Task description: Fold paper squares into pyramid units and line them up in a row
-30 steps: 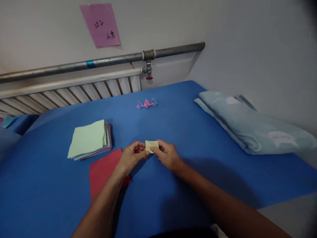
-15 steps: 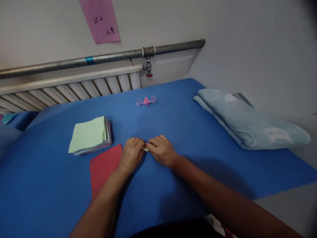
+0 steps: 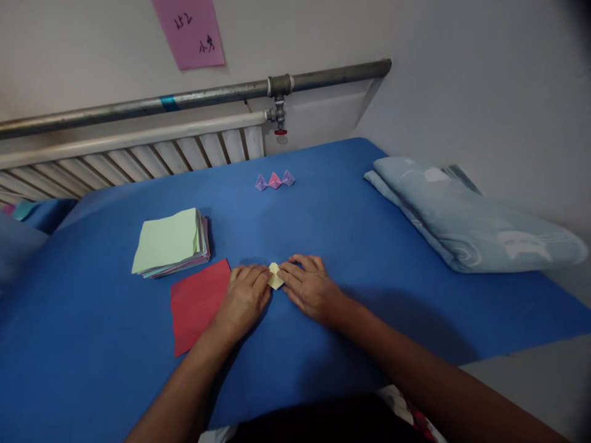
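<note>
A small folded piece of pale yellow paper (image 3: pixel 276 277) lies between my hands on the blue surface (image 3: pixel 323 227). My left hand (image 3: pixel 246 295) has its fingers closed on the paper's left edge. From the right, my right hand (image 3: pixel 311 288) presses its fingertips on the paper's other edge, fingers held near each other. Beside and partly under my left forearm lies a flat red sheet (image 3: pixel 196 304). A stack of coloured paper with a light green sheet on top (image 3: pixel 168 240) sits further left.
Three small folded paper pieces (image 3: pixel 275 180), purple and pink, stand in a row at the back. A folded light blue blanket (image 3: pixel 462 215) is at the right. Behind the surface are a radiator (image 3: pixel 184 154), a metal pipe (image 3: pixel 221 94) and a pink note (image 3: pixel 191 31).
My fingers have shifted outward, so more of the yellow paper shows between them. More of the red sheet shows too. The whole view has shifted slightly.
</note>
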Demonstrator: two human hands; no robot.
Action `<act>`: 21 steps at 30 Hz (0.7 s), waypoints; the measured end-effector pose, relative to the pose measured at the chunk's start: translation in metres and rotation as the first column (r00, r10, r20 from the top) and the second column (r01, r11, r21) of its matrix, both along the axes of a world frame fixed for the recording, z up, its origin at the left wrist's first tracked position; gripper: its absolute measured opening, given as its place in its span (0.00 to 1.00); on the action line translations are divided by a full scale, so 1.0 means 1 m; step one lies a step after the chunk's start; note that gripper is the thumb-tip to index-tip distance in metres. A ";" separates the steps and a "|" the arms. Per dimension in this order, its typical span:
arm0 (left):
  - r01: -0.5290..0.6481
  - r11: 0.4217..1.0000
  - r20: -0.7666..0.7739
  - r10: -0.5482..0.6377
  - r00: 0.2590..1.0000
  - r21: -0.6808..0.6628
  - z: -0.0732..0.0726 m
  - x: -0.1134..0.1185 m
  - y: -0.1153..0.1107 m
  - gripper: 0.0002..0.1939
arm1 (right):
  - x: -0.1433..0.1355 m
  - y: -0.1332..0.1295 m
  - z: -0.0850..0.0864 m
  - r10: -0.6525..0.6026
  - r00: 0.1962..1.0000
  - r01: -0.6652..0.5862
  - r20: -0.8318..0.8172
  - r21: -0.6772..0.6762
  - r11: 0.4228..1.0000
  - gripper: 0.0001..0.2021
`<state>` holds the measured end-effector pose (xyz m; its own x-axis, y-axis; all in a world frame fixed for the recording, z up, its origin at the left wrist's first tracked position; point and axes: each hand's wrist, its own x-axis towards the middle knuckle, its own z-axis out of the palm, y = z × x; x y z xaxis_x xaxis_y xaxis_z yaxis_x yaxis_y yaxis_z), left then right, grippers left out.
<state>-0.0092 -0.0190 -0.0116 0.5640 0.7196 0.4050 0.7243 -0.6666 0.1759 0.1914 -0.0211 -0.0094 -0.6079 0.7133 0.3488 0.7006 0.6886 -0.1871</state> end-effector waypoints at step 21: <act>-0.045 0.998 0.028 0.046 0.999 -0.039 0.007 0.002 -0.006 0.10 | -0.003 -0.001 0.001 -0.060 0.995 0.046 -0.080 -0.165 0.985 0.09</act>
<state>-0.0075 -0.0250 -0.0049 0.5189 0.7596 0.3922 0.7480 -0.6255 0.2218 0.1881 -0.0220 -0.0081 -0.5409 0.7954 0.2734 0.7125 0.6061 -0.3536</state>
